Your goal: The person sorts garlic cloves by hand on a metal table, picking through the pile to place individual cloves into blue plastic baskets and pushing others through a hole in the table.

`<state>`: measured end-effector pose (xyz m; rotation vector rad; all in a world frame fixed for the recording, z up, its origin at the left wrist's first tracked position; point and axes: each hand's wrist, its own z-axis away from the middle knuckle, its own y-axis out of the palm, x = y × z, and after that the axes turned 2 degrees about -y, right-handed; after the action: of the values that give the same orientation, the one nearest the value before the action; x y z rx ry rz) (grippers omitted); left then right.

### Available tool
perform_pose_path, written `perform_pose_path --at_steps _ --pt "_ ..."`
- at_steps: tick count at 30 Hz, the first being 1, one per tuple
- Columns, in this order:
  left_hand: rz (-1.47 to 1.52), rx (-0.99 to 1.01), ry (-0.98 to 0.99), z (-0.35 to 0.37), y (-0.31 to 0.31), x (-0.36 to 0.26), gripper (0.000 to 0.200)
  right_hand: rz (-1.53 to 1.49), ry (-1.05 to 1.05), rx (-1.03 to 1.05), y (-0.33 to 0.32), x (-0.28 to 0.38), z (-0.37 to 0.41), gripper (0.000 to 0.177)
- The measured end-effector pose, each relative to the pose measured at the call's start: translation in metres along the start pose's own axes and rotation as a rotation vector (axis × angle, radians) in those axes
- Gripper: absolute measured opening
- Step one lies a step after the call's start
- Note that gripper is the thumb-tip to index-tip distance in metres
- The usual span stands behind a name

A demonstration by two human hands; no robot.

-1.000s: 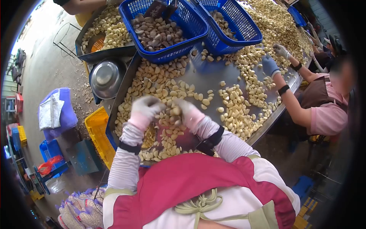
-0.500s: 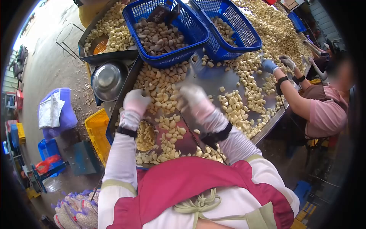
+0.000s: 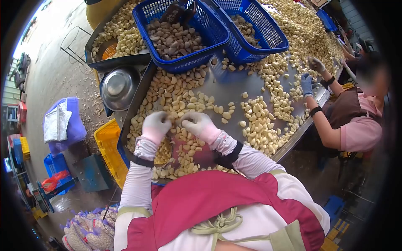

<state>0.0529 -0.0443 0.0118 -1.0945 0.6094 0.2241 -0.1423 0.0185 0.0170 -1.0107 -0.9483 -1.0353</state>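
Note:
Peeled garlic cloves (image 3: 257, 121) lie in loose piles over the metal table (image 3: 234, 90). My left hand (image 3: 156, 124), in a white and pink glove, is over the near pile with its fingers closed; what they hold, if anything, is too small to name. Close on its right, my right hand (image 3: 201, 125) is gloved too, its thumb and fingertips pressed together above the cloves. A small gap parts the two hands. Just below them is a round opening (image 3: 163, 151) with cloves in it, partly hidden by my left hand and sleeve.
Two blue baskets (image 3: 184, 65) (image 3: 251, 52) of cloves stand at the table's far side. A metal bowl (image 3: 118, 88) and a yellow crate (image 3: 109, 146) are at the left. A co-worker (image 3: 351, 121) works at the right edge, gloved hands over the cloves.
My right hand has moved left and down, close to my left hand. My left hand has shifted slightly right and down. Cloves lie further right across the middle. The co-worker's hands have moved.

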Motion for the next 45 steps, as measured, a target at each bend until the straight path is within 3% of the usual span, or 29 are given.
perform_pose_path --at_steps 1,2,5,6,8,10,11,13,15,16,20,22,24,26,28,29,30,33,34,35,36,37,38,40,41,42,43,44,45 --pt "0.306 0.104 0.067 0.005 -0.008 -0.014 0.034 -0.149 0.099 -0.043 -0.002 0.004 0.003 0.025" --pt "0.317 0.165 0.165 0.011 -0.014 -0.032 0.036 -0.299 0.2 -0.083 -0.002 0.005 0.007 0.026" --pt "0.12 -0.318 0.169 -0.026 -0.007 -0.017 0.045 -0.64 0.39 -0.019 -0.018 -0.001 0.009 0.034" --pt "-0.055 -0.356 -0.054 -0.042 -0.018 -0.02 0.057 -0.779 0.523 0.058 -0.031 0.006 0.008 0.036" --pt "0.018 -0.298 -0.158 -0.078 -0.019 -0.005 0.055 -1.241 0.096 -0.131 -0.076 0.053 0.004 0.038" --pt "0.042 -0.269 -0.205 -0.1 -0.015 -0.016 0.055 -1.433 -0.124 -0.439 -0.116 0.131 0.018 0.037" --pt "0.062 -0.258 -0.241 -0.111 -0.017 -0.024 0.055 -1.434 -0.139 -0.44 -0.125 0.119 0.006 0.037" --pt "0.076 -0.305 -0.278 -0.125 -0.017 -0.046 0.056 -0.809 -0.069 -0.461 -0.144 0.052 -0.035 0.051" --pt "0.129 -0.361 -0.389 -0.128 -0.011 -0.068 0.055 0.175 0.098 -0.406 -0.152 -0.021 -0.083 0.073" --pt "0.129 -0.362 -0.386 -0.127 -0.005 -0.07 0.055 0.461 0.147 -0.424 -0.139 -0.004 -0.086 0.081" --pt "-0.078 -0.326 -0.069 -0.095 0.026 -0.065 0.048 1.057 0.236 -0.416 -0.054 0.003 -0.102 0.095" --pt "0.135 -0.101 0.226 -0.068 0.02 -0.035 0.047 1.022 -0.047 -0.169 -0.035 -0.031 -0.093 0.095" --pt "0.504 0.391 0.196 -0.034 -0.017 0.0 0.041 0.832 -0.165 0.114 -0.038 -0.008 -0.038 0.088" --pt "0.993 0.512 -0.028 0.0 -0.044 0.03 0.033 0.734 -0.381 0.293 -0.057 -0.006 0.002 0.084" --pt "1.109 0.368 -0.474 0.027 -0.055 0.057 0.029 1.017 -0.132 0.248 -0.081 0.033 0.034 0.1" --pt "0.724 0.41 -0.2 0.033 -0.042 0.096 0.032 1.083 -0.021 0.324 -0.076 0.034 0.039 0.103" --pt "0.726 0.414 -0.205 0.041 -0.038 0.088 0.032 1.146 0.09 0.396 -0.069 0.034 0.046 0.107" --pt "1.207 0.577 -0.849 0.046 -0.024 0.068 0.055 0.926 0.046 0.52 -0.007 0.032 0.049 0.102" --pt "1.205 0.574 -0.841 0.044 -0.02 0.07 0.055 0.977 -0.184 0.403 0.027 -0.018 0.048 0.102" --pt "0.787 0.544 -0.543 0.044 -0.018 0.072 0.052 0.871 -0.124 0.471 0.049 -0.016 0.041 0.101" --pt "0.368 0.494 -0.249 0.045 -0.017 0.074 0.053 0.772 -0.009 0.625 0.054 0.021 0.035 0.083" --pt "-0.049 0.425 0.04 0.046 -0.019 0.074 0.056 0.664 -0.062 0.694 0.05 0.04 0.035 0.083" --pt "-0.058 0.42 0.04 0.046 -0.024 0.072 0.056 0.554 -0.117 0.761 0.048 0.049 0.032 0.084" --pt "-0.076 0.474 0.0 0.05 -0.033 0.068 0.07 0.59 -0.435 0.456 0.032 0.02 0.029 0.083" --pt "-0.076 0.476 -0.004 0.051 -0.034 0.066 0.07 0.558 -0.311 0.275 0.002 0.038 0.032 0.069" --pt "-0.016 0.349 -0.104 0.05 -0.033 0.062 0.053 0.722 -0.317 0.097 -0.035 0.031 0.029 0.059" --pt "0.047 0.225 -0.203 0.049 -0.03 0.056 0.039 0.78 -0.092 -0.087 -0.074 0.029 0.035 0.054" --pt "0.112 0.1 -0.303 0.048 -0.026 0.049 0.031 0.914 -0.187 -0.374 -0.12 -0.004 0.034 0.05" --pt "0.082 -0.044 -0.142 0.047 -0.028 0.038 0.036 0.283 0.2 -0.511 -0.178 -0.058 0.041 0.049"
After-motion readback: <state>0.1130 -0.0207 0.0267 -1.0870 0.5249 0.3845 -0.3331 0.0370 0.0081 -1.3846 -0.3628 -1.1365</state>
